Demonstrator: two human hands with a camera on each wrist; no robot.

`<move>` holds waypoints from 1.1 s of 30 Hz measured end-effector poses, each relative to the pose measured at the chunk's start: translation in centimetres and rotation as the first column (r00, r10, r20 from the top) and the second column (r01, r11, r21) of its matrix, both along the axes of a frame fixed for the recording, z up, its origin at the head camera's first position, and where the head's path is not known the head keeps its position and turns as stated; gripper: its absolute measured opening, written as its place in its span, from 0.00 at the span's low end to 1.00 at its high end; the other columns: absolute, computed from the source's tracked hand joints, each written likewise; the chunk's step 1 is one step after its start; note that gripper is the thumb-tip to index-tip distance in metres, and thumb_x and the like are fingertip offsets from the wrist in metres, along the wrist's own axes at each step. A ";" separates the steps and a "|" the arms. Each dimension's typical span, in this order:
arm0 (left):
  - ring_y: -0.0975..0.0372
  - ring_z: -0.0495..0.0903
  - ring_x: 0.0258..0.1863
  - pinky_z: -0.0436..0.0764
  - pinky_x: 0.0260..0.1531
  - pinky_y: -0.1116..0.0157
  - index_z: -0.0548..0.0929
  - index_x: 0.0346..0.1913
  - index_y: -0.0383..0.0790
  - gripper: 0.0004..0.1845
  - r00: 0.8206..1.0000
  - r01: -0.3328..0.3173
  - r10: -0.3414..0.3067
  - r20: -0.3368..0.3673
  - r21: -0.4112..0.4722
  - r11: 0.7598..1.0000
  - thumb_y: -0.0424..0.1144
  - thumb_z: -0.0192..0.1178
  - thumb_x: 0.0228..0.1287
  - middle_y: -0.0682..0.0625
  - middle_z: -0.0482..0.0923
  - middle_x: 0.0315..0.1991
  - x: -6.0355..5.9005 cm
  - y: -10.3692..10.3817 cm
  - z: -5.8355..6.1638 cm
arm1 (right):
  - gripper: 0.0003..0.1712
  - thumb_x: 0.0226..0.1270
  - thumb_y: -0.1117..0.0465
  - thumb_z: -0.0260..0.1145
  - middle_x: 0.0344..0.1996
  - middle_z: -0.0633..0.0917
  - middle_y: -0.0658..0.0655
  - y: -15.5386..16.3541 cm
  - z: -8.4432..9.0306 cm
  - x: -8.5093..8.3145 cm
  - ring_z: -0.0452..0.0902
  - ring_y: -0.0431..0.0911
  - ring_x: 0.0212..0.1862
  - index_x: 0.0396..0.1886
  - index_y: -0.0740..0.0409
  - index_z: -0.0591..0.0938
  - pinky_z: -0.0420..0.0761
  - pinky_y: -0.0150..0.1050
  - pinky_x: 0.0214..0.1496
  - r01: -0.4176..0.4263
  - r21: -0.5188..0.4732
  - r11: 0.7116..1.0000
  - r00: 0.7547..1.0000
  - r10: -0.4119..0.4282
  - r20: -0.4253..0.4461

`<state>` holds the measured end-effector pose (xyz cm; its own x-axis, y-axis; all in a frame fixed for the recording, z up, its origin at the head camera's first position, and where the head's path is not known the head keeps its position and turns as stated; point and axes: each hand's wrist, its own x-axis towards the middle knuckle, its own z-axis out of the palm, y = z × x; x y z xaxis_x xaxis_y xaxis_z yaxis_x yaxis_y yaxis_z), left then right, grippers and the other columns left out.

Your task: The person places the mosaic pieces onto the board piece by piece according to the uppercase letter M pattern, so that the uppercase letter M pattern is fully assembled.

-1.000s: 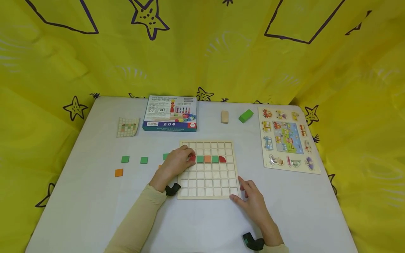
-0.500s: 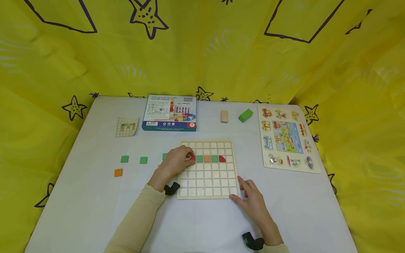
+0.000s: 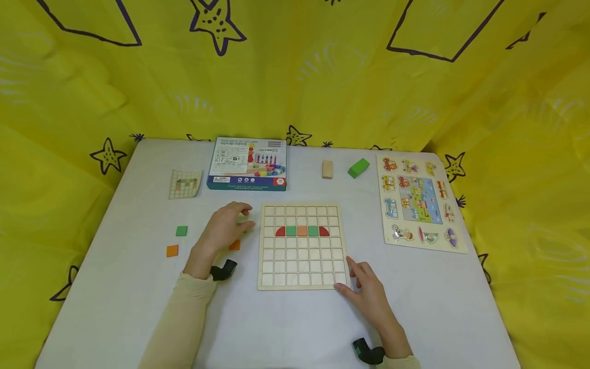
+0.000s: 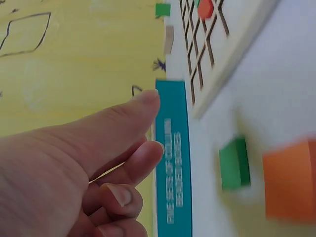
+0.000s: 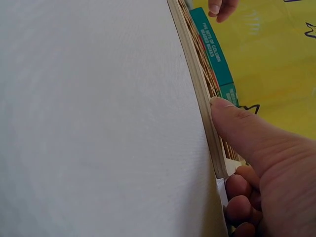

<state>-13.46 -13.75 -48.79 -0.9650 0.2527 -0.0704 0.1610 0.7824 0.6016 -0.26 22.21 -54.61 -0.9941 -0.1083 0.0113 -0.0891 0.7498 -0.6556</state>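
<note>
Several small tiles lie in a row on the wooden grid board [image 3: 303,254]: a red quarter-round tile [image 3: 280,232] at the left end, green, orange and green squares between, and a second red quarter-round tile [image 3: 324,232] at the right end. My left hand [image 3: 221,228] hovers left of the board with thumb and fingers apart, holding nothing. Beside it are an orange tile [image 3: 235,245] and, in the left wrist view, a green tile [image 4: 234,165]. My right hand [image 3: 370,297] holds the board's near right corner, thumb on the front edge, fingers along the side.
Farther left lie a green tile [image 3: 182,231] and an orange tile [image 3: 172,250]. Behind are a pattern card [image 3: 185,184], a bead-set box [image 3: 247,165], a plain wood block [image 3: 327,169] and a green block [image 3: 358,168]. A picture puzzle [image 3: 421,205] is at right.
My left hand has let go of the left red tile and moved left off the board, now covering some green tiles. The right hand stays at the corner.
</note>
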 end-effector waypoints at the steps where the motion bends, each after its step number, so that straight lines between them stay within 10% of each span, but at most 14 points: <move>1: 0.51 0.76 0.47 0.75 0.51 0.52 0.80 0.57 0.35 0.23 1.000 -0.017 0.017 0.007 0.008 1.000 0.42 0.68 0.62 0.45 0.80 0.48 0.1 -0.6 0.1 | 0.44 0.52 0.54 0.79 0.36 0.72 0.48 0.0 0.1 0.0 0.62 0.40 0.31 0.66 0.67 0.72 0.67 0.31 0.26 0.000 0.002 1.000 1.000 0.000 0.002; 19: 0.45 0.74 0.45 0.74 0.47 0.47 0.76 0.59 0.31 0.26 0.973 -0.229 0.228 0.026 0.016 0.973 0.43 0.67 0.64 0.37 0.74 0.56 2.1 -9.7 0.0 | 0.45 0.52 0.53 0.79 0.36 0.72 0.48 -0.1 0.2 -0.1 0.62 0.40 0.31 0.67 0.66 0.72 0.66 0.31 0.26 0.014 0.010 1.000 0.999 -0.014 0.035; 33: 0.36 0.66 0.57 0.63 0.57 0.40 0.75 0.57 0.27 0.30 0.975 -0.211 0.215 0.056 -0.069 0.975 0.47 0.68 0.61 0.29 0.70 0.57 3.4 -13.1 -0.2 | 0.45 0.52 0.54 0.79 0.36 0.72 0.48 -0.1 0.3 0.0 0.62 0.40 0.31 0.67 0.65 0.72 0.66 0.31 0.26 0.020 0.005 1.000 0.999 -0.020 0.032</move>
<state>-10.09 -26.80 -49.01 -0.9893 0.0347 -0.1418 -0.0503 0.8309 0.5541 -0.26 22.08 -54.35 -0.9959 -0.0880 -0.0215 -0.0525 0.7545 -0.6542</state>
